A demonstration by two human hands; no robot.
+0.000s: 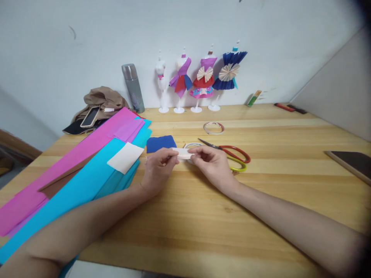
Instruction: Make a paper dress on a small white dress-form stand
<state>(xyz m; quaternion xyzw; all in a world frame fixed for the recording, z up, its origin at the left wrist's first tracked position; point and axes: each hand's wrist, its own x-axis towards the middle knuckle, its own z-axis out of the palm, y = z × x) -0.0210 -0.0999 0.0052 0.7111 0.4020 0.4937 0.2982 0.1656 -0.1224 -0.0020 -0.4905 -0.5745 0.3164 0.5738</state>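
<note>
A small strip of pale cream paper (183,153) is stretched between my two hands above the table. My left hand (159,166) pinches its left end between thumb and fingers. The right end is pinched by my right hand (213,164). Just behind my left hand lies a piece of dark blue paper (161,144). Scissors (236,152) with one red and one yellow handle rest beside my right hand, blades toward the back left. A roll of tape (193,145) is partly hidden behind the strip and my right hand.
Long pink (95,143) and blue paper sheets (87,181) cover the left side, topped by a cream piece (125,158). Dressed mini mannequins (205,77) line the wall near a thermos (133,88). A second tape roll (213,127) and a phone (352,162) lie on the table.
</note>
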